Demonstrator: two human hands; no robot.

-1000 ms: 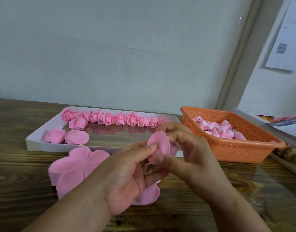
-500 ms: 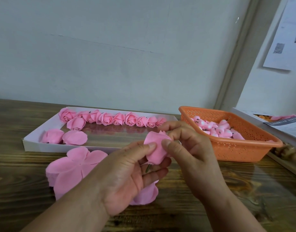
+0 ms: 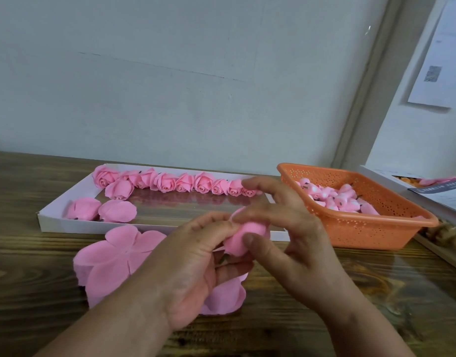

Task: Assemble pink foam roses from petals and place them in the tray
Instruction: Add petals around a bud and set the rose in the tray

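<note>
A half-wrapped pink foam rose (image 3: 243,234) sits between both hands above the table. My left hand (image 3: 196,264) grips it from below, thumb on its top. My right hand (image 3: 286,235) pinches a petal against it with thumb and forefinger, the other fingers spread. A stack of flat five-lobed petal sheets (image 3: 113,258) lies on the wood under my left wrist. The shallow white tray (image 3: 67,225) behind holds a row of several finished roses (image 3: 170,182) along its far side and two more at its left end.
An orange perforated basket (image 3: 363,228) with several pink rose cores (image 3: 332,197) stands to the right of the tray. Papers and a box lie at the far right edge. A wall rises right behind the wooden table (image 3: 350,318).
My right hand has turned and pressed the raised petal down around the rose, its fingers fanning out. The rose has sunk slightly lower between my hands.
</note>
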